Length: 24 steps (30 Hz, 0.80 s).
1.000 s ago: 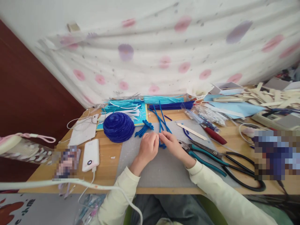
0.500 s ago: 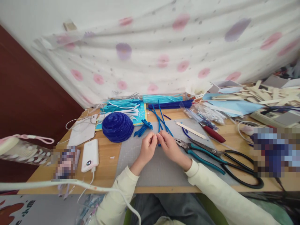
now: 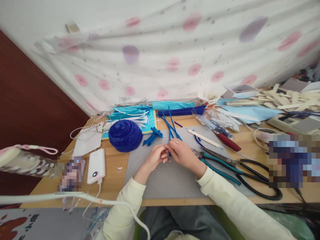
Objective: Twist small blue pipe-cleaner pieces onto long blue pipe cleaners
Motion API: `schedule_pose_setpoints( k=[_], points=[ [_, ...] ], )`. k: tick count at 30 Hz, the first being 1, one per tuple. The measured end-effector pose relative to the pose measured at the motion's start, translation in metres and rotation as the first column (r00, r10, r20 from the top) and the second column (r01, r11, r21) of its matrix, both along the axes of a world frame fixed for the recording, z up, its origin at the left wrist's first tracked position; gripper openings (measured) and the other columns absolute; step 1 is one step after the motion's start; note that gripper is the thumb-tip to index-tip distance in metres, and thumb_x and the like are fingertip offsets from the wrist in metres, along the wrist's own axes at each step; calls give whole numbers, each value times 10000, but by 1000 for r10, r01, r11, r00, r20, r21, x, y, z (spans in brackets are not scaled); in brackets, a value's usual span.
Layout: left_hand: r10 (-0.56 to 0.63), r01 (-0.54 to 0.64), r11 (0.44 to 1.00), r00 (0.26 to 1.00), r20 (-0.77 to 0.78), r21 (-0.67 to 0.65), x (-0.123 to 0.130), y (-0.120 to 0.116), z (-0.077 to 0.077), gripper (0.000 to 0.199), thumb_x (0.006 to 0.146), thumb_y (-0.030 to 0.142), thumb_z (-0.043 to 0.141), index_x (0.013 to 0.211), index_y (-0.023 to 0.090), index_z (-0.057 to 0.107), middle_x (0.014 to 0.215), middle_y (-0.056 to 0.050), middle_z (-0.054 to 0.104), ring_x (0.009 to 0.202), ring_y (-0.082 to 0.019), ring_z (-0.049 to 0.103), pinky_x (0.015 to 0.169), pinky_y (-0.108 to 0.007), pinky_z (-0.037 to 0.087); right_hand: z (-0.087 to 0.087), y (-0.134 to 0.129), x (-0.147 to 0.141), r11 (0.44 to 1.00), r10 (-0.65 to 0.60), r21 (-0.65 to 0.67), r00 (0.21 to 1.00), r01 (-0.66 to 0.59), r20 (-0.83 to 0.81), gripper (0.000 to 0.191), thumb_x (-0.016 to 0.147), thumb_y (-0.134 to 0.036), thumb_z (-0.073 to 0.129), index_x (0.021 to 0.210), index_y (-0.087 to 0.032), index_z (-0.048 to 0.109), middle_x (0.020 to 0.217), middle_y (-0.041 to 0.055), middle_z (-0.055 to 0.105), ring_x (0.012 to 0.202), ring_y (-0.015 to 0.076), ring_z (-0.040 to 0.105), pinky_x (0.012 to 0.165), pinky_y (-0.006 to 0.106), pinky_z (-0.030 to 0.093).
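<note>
My left hand (image 3: 157,157) and my right hand (image 3: 182,153) meet fingertip to fingertip above the grey cutting mat (image 3: 165,186). Both are closed in a pinch; whatever sits between the fingers is too small or hidden to make out. Several blue pipe cleaners (image 3: 170,128) lie crossed just beyond the fingers, and a bit of blue shows beneath them. Left of these rests a bundle of twisted blue pipe cleaners (image 3: 153,136), beside a dark blue coiled dome (image 3: 125,135). Pliers with teal handles (image 3: 220,170) and large black-handled scissors (image 3: 250,173) lie right of my right hand.
Dark blue pipe cleaners (image 3: 182,111) and light blue ones (image 3: 172,105) line the back. A wooden stick (image 3: 203,138), a red-handled tool (image 3: 228,142) and bagged beads (image 3: 222,121) lie to the right. A white power bank (image 3: 96,166) with a cable lies left.
Both hands stay together at the same place. The left hand's fingers have loosened and turned a little, and the right hand has rolled over so its back shows more.
</note>
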<state>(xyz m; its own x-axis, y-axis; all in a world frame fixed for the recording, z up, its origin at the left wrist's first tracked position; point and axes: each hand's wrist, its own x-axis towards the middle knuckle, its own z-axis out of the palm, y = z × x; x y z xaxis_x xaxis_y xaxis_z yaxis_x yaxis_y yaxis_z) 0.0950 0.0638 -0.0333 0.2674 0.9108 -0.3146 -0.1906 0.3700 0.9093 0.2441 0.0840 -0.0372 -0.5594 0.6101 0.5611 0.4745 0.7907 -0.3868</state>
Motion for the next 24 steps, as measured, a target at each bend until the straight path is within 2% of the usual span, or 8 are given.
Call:
schedule_pose_setpoints(
  k=[2,5,7,10,12,16,20,24],
  points=[
    [129,-58,957,963,-238,286,2,-3,0,285,865,378,420,652,196,468,494,59,406,445,-98,412,531,-252,383,0,1,-1,985,-39,-174,989,14,-141,273,950,-235,385,699,-187,482,660,15,509,630,149,462,607,258,340],
    [337,25,797,812,-477,604,3,-8,2,310,917,384,362,688,200,461,615,25,478,594,-120,465,602,-257,355,2,1,-2,934,-60,-354,950,-56,-307,346,953,-347,399,652,-191,466,609,-10,492,589,129,454,589,246,347],
    [367,107,731,771,-520,674,2,-10,5,296,936,363,336,724,201,466,676,12,507,663,-128,484,659,-264,357,5,1,-2,904,-51,-410,921,-122,-387,372,942,-406,409,652,-187,486,612,-14,503,596,123,458,594,243,356],
    [362,150,690,775,-518,708,3,-13,6,258,937,347,347,773,200,482,728,-3,527,715,-140,499,699,-270,363,7,1,-3,863,-62,-469,884,-185,-463,411,911,-488,431,640,-184,487,600,-25,473,582,115,434,574,240,347],
    [362,136,686,788,-497,715,3,-13,5,244,930,346,368,773,200,485,728,-4,520,722,-144,495,711,-270,364,7,2,-3,832,-82,-517,878,-200,-472,438,894,-533,429,625,-188,463,587,-32,437,567,112,410,558,242,334],
    [320,36,734,862,-393,678,4,-12,4,242,911,376,407,762,202,486,729,4,508,724,-142,490,714,-258,371,4,4,-2,768,-140,-602,860,-218,-490,459,913,-561,348,657,-193,449,603,-32,434,573,115,416,572,253,347],
    [267,-42,792,921,-284,609,3,-11,4,240,885,395,446,749,201,485,715,12,497,715,-137,489,709,-252,380,6,3,0,748,-101,-597,840,-289,-532,388,896,-542,422,747,-191,497,635,-35,458,599,114,438,591,249,359],
    [221,-55,825,948,-231,563,2,-8,0,256,870,414,465,736,199,502,709,13,502,722,-139,496,734,-256,394,10,0,0,725,-66,-588,814,-358,-577,343,875,-516,486,768,-190,496,650,-29,511,588,107,440,569,242,354]
  ],
)
